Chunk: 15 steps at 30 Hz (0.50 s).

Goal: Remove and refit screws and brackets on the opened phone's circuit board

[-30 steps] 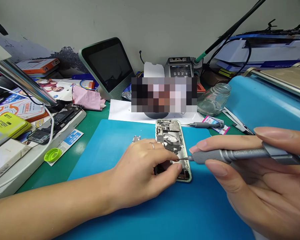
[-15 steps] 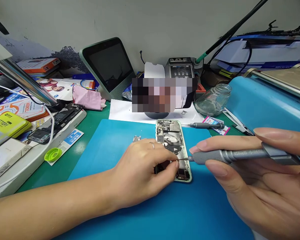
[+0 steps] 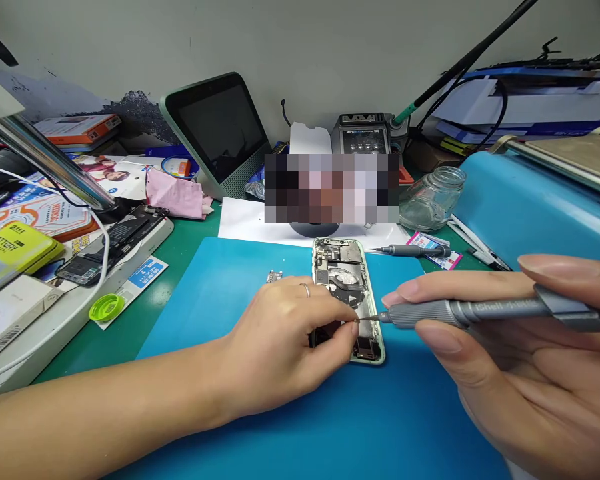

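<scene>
In my right hand (image 3: pixel 525 347) lies a grey precision screwdriver (image 3: pixel 425 315), gripped between thumb and fingers, nearly level and pointing left. Its thin tip meets the pinched thumb and forefinger of my left hand (image 3: pixel 290 333), which wears a ring. Anything tiny between those fingertips is too small to make out. Beneath them an opened phone (image 3: pixel 347 253) with a pale green frame lies on the blue mat (image 3: pixel 220 273); my left hand covers part of its lower half. A small metal part (image 3: pixel 274 275) sits on the mat just beyond my left knuckles.
A second screwdriver (image 3: pixel 415 251) lies right of the phone, near a tilted glass jar (image 3: pixel 433 200) and tweezers (image 3: pixel 473 243). At the left, a phone part (image 3: pixel 115 247) rests on a white ledge beside a green cap (image 3: pixel 107 307). Behind stands a screen device (image 3: pixel 220 127).
My right hand and the screwdriver have shifted slightly to the right. My left hand keeps its pinch at the tip, and the phone stays in place.
</scene>
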Each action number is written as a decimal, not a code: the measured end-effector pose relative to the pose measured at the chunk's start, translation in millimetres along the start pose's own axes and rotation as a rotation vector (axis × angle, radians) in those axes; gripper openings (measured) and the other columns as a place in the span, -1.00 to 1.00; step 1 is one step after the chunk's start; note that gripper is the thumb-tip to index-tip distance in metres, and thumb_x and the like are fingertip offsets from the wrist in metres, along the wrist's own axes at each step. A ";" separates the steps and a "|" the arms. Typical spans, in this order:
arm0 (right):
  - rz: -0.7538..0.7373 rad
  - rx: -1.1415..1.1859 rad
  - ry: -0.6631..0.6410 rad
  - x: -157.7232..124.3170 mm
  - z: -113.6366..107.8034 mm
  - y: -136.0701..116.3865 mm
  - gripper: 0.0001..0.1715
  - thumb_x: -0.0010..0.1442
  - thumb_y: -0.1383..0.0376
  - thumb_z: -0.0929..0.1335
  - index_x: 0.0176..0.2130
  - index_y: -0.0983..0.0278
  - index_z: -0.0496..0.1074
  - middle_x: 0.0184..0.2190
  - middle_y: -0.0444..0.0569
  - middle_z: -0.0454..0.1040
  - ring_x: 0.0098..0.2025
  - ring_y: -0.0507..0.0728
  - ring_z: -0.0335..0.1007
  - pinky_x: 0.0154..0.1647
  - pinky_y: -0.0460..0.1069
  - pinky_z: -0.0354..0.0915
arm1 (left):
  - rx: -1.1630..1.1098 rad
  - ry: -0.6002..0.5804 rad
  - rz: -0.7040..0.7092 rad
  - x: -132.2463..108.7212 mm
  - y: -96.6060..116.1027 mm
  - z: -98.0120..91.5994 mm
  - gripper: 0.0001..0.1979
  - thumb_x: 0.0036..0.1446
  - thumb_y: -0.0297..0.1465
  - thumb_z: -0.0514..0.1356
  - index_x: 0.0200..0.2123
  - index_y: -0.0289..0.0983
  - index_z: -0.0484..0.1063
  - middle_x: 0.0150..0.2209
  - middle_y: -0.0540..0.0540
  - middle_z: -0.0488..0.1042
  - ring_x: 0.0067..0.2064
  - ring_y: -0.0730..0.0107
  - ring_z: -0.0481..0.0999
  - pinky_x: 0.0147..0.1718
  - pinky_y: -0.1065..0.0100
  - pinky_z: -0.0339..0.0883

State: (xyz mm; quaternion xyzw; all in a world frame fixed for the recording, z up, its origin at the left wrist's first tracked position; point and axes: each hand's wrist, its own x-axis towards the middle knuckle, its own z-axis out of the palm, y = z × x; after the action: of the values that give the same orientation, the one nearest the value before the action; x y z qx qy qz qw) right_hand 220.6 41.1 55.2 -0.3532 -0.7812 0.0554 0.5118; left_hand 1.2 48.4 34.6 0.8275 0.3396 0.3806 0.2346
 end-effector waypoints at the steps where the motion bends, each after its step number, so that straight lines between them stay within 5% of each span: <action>1: -0.014 0.013 0.027 0.3 0.0 -0.2 -0.12 0.21 0.53 0.48 0.30 -0.17 0.27 -0.10 -0.18 0.64 -0.23 0.19 0.75 -0.14 0.06 0.72 | -0.001 0.000 0.002 -0.3 -0.1 0.1 -0.83 0.31 -0.56 0.23 -0.28 -0.38 0.65 -0.45 -0.02 0.58 -0.43 0.46 0.43 -0.29 0.39 0.26; 5: -0.036 0.008 -0.009 1.2 -0.2 0.0 -0.11 0.16 0.49 0.52 0.31 -0.11 0.30 -0.16 -0.20 0.66 -0.26 0.17 0.74 -0.08 0.06 0.70 | -0.008 0.004 0.001 -1.3 -0.5 0.1 -0.83 0.31 -0.56 0.24 -0.28 -0.39 0.65 -0.45 -0.03 0.59 -0.43 0.46 0.44 -0.29 0.39 0.26; 9: -0.006 -0.006 -0.026 2.9 -2.5 -0.8 -0.48 0.24 0.43 0.47 0.13 0.02 0.49 -0.21 -0.13 0.69 -0.24 0.22 0.74 -0.11 0.08 0.71 | -0.014 0.002 0.001 -0.8 -0.4 0.2 -0.84 0.31 -0.56 0.24 -0.26 -0.40 0.66 -0.43 -0.04 0.60 -0.42 0.45 0.45 -0.29 0.40 0.27; 15: 0.024 -0.041 -0.072 3.4 -7.1 -2.9 -0.61 0.28 0.38 0.45 0.05 0.00 0.51 -0.25 -0.13 0.68 -0.22 0.20 0.74 -0.11 0.08 0.72 | -0.013 0.007 0.018 0.8 0.4 0.0 -0.83 0.30 -0.57 0.24 -0.27 -0.42 0.67 -0.45 -0.05 0.60 -0.42 0.46 0.44 -0.29 0.40 0.27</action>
State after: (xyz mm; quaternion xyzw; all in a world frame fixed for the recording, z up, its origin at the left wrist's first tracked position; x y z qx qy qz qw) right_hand 224.4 39.1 62.5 -0.3704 -0.7959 0.0583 0.4753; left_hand 1.7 48.7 35.2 0.8276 0.3305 0.3880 0.2352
